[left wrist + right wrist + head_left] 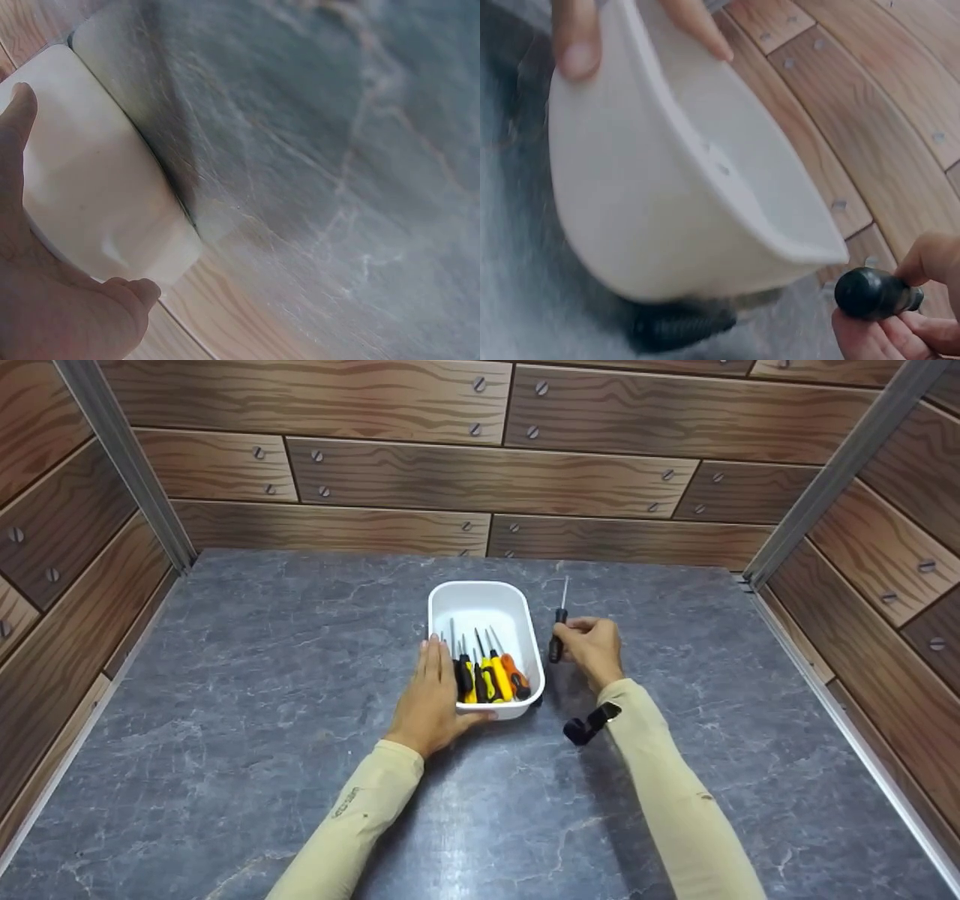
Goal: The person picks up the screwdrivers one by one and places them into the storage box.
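Observation:
A white plastic bin (480, 594) stands on the grey table, with several screwdrivers (499, 679) inside, their handles black, yellow and orange and their shafts pointing to the back. My left hand (435, 697) rests along the bin's left side with straight fingers, the thumb stretched across its front wall; the left wrist view shows that hand against the bin's outer wall (112, 165). Just right of the bin, my right hand (596, 645) pinches a black-handled screwdriver (556, 641) between thumb and fingers, its thin shaft pointing away from me.
Beneath the bin's near right corner shows a black ribbed piece (682, 326), mostly hidden; its kind cannot be made out. A black camera mount (589, 724) sits on the right wrist. Wood-patterned walls (412, 472) enclose the marbled tabletop (262, 660) at the back and sides.

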Motion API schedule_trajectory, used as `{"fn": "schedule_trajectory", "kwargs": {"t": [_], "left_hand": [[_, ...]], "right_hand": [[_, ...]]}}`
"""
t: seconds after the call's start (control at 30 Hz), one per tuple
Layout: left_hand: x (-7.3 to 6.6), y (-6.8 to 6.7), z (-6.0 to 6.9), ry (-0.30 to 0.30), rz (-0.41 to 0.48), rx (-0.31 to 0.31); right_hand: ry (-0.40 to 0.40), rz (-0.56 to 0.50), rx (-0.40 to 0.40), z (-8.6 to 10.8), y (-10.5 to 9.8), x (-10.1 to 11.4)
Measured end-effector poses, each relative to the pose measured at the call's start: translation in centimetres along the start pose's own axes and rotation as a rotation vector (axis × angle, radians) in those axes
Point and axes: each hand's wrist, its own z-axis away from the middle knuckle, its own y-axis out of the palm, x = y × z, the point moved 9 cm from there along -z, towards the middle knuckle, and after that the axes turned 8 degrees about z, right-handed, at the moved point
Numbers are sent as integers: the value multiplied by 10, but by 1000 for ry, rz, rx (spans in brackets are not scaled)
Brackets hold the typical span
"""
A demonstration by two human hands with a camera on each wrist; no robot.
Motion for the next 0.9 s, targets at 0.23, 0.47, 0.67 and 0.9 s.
{"fn": "schedule_trajectory", "kwargs": {"t": [0.23, 0.47, 0.67, 0.9], "left_hand": [[2, 0, 0, -14, 21, 9], [2, 1, -1, -16, 31, 6], [0, 1, -1, -4, 15, 12], [-2, -4, 0, 38, 11, -39]], "right_hand": [[-45, -68, 134, 11, 29, 27], [-50, 13, 247, 20, 62, 33], [-92, 286, 276, 31, 78, 34], [-208, 560, 245, 38, 91, 39]]}}
